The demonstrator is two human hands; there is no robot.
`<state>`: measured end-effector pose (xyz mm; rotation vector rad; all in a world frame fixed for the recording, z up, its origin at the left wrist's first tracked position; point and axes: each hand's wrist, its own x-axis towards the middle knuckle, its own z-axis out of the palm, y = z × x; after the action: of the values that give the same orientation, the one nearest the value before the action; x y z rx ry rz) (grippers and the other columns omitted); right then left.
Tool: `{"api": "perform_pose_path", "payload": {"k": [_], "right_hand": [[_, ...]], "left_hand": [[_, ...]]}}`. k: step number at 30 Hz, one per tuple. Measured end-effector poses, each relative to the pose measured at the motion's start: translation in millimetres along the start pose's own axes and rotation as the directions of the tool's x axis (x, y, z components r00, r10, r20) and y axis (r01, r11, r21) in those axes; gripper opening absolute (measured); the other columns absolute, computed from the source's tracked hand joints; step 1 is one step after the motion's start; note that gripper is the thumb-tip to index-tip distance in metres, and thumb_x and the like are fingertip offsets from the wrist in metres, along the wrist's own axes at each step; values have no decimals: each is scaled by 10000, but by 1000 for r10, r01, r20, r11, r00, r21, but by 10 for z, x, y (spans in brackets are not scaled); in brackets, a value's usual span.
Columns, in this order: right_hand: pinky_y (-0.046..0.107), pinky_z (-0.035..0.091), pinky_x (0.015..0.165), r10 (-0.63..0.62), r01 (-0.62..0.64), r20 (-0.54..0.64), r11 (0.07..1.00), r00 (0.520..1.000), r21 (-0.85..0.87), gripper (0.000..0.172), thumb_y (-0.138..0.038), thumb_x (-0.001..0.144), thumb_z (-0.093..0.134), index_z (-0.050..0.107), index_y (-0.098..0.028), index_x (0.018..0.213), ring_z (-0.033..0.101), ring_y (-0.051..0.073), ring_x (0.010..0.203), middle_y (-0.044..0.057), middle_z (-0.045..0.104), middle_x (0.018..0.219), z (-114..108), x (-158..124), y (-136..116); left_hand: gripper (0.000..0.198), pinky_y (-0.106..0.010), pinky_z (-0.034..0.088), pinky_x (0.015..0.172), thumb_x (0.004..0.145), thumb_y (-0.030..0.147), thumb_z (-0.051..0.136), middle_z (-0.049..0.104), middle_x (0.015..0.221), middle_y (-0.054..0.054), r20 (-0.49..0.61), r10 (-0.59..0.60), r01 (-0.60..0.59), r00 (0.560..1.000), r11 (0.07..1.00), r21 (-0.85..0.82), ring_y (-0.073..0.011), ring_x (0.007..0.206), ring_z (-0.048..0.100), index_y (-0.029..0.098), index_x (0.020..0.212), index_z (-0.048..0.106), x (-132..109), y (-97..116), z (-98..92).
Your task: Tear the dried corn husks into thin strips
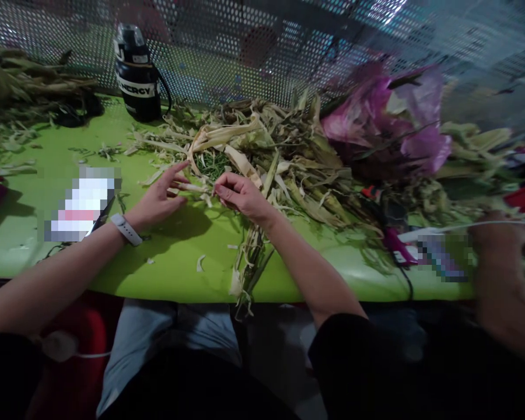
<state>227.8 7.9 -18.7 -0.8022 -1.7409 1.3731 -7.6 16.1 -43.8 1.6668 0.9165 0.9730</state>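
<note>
Above the green tabletop (170, 262), my left hand (160, 195) has its fingers spread, with a pale husk strip (196, 188) in front of its fingertips. My right hand (240, 195) is pinched closed at the other end of that strip, though the fingers hide part of the grip. Just beyond both hands lie fine green shreds (212, 166), partly ringed by a curled dry husk (231, 134). A heap of dried husks and leaves (315, 175) spreads behind and to the right. More stalky strips (249, 262) hang over the table's front edge beneath my right wrist.
A black bottle (137, 87) stands at the back, before a perforated metal screen (227, 52). A phone (85, 204) with a blurred screen lies left. A pink plastic bag (389, 122) sits back right. Near another person's arm (503, 274) is a second blurred phone (444, 256).
</note>
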Motion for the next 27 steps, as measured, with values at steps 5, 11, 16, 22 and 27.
{"api": "perform_pose_path", "payload": {"k": [5,11,16,22,27], "right_hand": [[205,197,389,97,-103,62,989,993,107,411,-562,841,708,531,-192,813,335,37,416,-72,519,573,37,-41,-26],[177,267,376,132,-147,82,963,988,228,452,-580,801,739,498,-197,805,413,34,419,-67,572,593,111,-42,-25],[180,281,372,179,-184,44,964,983,190,469,-602,784,740,503,-198,803,421,36,415,-75,554,577,98,-23,-10],[188,309,389,206,-199,-166,978,965,55,426,-540,770,767,527,-189,797,421,39,415,-75,546,575,34,54,122],[224,402,474,164,-193,-345,980,924,-52,345,-498,826,702,523,-203,834,456,76,474,-58,530,612,-161,121,361]], "left_hand": [[647,-482,422,1111,745,336,831,503,1475,-113,56,243,-249,968,955,163,-305,1366,471,292,1348,602,-17,15,36],[292,-331,547,853,864,457,710,743,965,-83,100,195,-204,976,976,78,-190,899,683,176,942,733,-51,98,134],[357,-269,553,716,826,497,742,678,817,-36,13,66,-64,998,991,-117,-130,740,634,152,886,671,-75,167,155],[385,-232,582,647,719,439,854,682,743,-8,37,-142,146,989,931,-334,-91,630,634,146,908,690,-61,189,105],[453,-245,619,628,685,364,893,757,850,-36,156,-218,264,963,877,-401,-128,690,705,167,1047,707,-77,193,62]]}}
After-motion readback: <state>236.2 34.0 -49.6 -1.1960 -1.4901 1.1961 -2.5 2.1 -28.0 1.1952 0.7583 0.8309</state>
